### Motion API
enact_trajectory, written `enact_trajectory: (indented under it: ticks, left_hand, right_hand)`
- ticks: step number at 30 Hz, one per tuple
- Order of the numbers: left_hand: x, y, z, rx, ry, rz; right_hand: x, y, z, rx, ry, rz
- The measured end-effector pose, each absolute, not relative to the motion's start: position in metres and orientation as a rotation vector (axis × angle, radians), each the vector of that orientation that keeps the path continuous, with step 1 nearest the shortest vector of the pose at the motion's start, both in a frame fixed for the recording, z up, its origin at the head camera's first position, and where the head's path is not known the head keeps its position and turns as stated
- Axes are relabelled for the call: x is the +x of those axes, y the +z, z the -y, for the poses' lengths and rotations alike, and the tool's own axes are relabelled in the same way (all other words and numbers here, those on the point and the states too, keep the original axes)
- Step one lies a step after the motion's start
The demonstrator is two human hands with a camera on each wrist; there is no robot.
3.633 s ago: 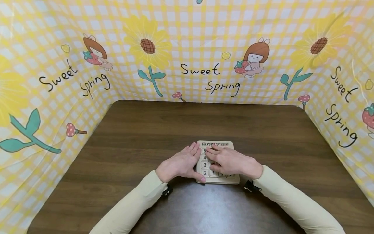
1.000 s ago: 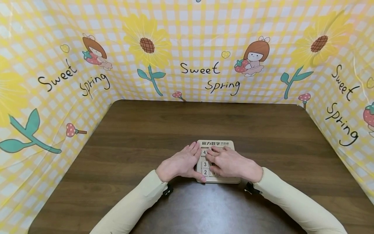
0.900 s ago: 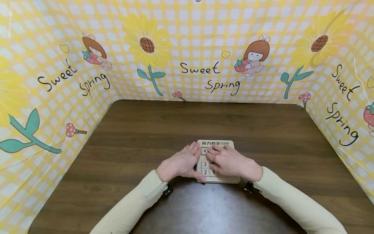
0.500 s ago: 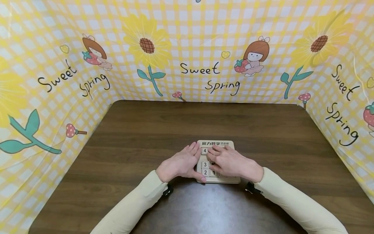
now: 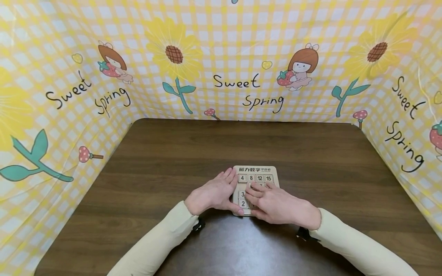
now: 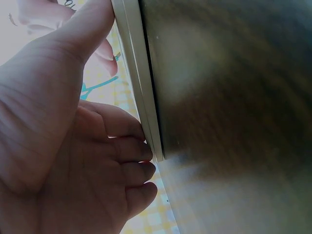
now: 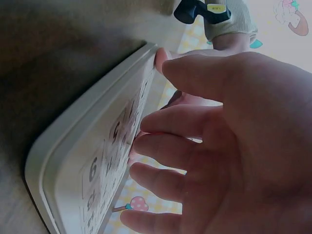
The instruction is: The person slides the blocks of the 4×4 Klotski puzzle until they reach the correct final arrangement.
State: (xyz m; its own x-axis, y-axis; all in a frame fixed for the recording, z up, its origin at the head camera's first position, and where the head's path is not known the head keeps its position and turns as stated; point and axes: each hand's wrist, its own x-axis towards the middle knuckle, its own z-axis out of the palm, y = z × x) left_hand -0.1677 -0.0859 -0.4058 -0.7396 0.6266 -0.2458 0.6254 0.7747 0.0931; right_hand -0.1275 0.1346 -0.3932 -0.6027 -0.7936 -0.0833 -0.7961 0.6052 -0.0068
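A pale number sliding puzzle (image 5: 255, 170) lies on the table, dark characters across its far edge. Its top row reads 4, 8, 12 and 15; a gap in the left column separates tile 4 (image 5: 242, 178) from tile 3 (image 5: 242, 194). My left hand (image 5: 215, 193) rests along the board's left side, straight fingers at the far part and thumb on the near corner. In the left wrist view those fingers touch the board's edge (image 6: 139, 83). Spread over the middle and lower tiles is my right hand (image 5: 277, 203), covering several of them; in the right wrist view its fingers are lightly bent.
The brown wooden table (image 5: 172, 153) surrounds the board. A yellow checked cloth (image 5: 221, 42) with flowers and lettering stands around its back and sides. Black wrist devices (image 5: 307, 234) sit at the cream sleeves (image 5: 355, 237).
Tile 4 has slid up to the top-left corner, where 8 was; 8 now stands right of it. My right hand has drawn back toward the near edge, uncovering the top row. Left hand stays put.
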Motion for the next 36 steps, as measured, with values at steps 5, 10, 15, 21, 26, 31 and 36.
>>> enact_trajectory:
  ticks: [5,10,15,21,26,31,36]
  left_hand:
    - [-0.168,-0.406,0.086,0.976,0.004,-2.709]
    - [-0.168,-0.405,0.085,0.967,-0.001,-2.700]
    - [-0.169,-0.405,0.084,0.960,0.001,-2.699]
    - [-0.168,-0.405,0.085,0.951,0.025,-2.695]
    - [-0.168,-0.406,0.085,0.952,0.022,-2.696]
    - [-0.169,-0.406,0.084,0.951,0.008,-2.697]
    - [-0.169,-0.405,0.084,0.955,0.011,-2.695]
  right_hand:
    - [-0.127,-0.395,-0.134,-1.374,0.065,-2.754]
    - [-0.127,-0.397,-0.134,-1.379,0.075,-2.776]
    - [-0.128,-0.398,-0.132,-1.355,0.076,-2.791]
    - [-0.131,-0.399,-0.128,-1.343,0.107,-2.833]
    - [-0.136,-0.400,-0.127,-1.313,0.105,-2.853]
    - [-0.141,-0.399,-0.127,-1.288,0.095,-2.866]
    - [-0.145,-0.398,-0.125,-1.233,0.062,-2.850]
